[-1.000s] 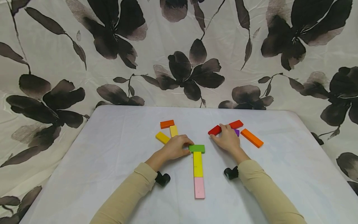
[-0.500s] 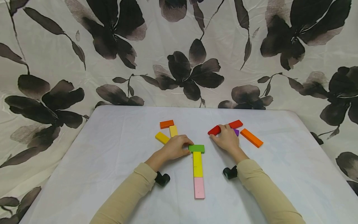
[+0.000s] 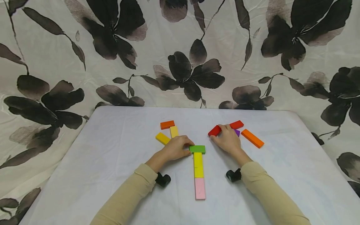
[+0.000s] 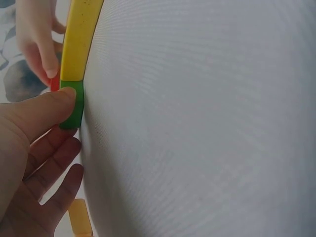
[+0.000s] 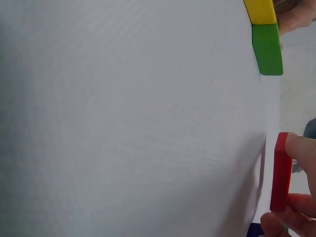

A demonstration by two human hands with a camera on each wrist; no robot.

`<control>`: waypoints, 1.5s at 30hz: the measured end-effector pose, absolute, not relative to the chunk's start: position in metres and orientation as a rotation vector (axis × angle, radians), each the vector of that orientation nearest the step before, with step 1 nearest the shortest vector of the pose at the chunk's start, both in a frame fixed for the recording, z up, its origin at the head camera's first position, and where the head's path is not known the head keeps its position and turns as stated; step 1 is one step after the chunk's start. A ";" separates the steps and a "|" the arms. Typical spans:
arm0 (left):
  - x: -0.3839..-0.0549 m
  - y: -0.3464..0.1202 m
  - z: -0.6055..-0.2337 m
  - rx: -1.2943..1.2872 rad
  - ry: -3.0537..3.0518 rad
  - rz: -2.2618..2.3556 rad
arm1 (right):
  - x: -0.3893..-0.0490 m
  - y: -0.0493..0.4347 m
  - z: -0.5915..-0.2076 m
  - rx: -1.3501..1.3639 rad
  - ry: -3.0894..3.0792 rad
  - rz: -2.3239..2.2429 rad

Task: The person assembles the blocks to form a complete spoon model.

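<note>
My left hand (image 3: 177,148) pinches the left end of a green wooden block (image 3: 197,149) that lies crosswise at the top of a yellow block (image 3: 198,165). A pink block (image 3: 200,188) continues the line below the yellow one. In the left wrist view the thumb presses on the green block (image 4: 72,106), with fingers at its end. My right hand (image 3: 228,140) grips a red block (image 3: 214,130) at the back right. The right wrist view shows that red block (image 5: 281,173) between thumb and fingertips, a shadow on the cloth beside it.
Behind the right hand lie another red block (image 3: 237,124), a partly hidden purple block (image 3: 237,132) and a long orange block (image 3: 252,138). Beyond the left hand are a dark orange block (image 3: 167,124) and two yellow blocks, one slanted (image 3: 162,138). White cloth (image 3: 126,134) covers the table.
Both hands keep their hold on the green and red blocks. The right wrist has shifted very slightly to the right; the other blocks stay in place.
</note>
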State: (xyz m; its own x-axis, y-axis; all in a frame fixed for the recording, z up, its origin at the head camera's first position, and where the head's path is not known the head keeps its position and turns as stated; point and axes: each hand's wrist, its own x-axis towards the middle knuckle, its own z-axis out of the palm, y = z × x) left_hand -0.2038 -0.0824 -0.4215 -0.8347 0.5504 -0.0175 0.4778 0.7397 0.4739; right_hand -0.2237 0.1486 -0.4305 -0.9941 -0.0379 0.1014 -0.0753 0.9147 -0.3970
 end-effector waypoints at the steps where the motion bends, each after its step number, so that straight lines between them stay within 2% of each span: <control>1: -0.203 -0.082 -0.421 0.827 2.782 0.696 | -0.223 0.149 -0.430 0.103 -2.981 0.619; 27: -0.199 -0.087 -0.417 0.849 2.788 0.719 | -0.193 0.149 -0.416 0.328 -2.926 0.626; 45: -0.170 -0.088 -0.410 0.952 2.866 0.502 | -0.150 0.158 -0.421 0.528 -2.889 0.566</control>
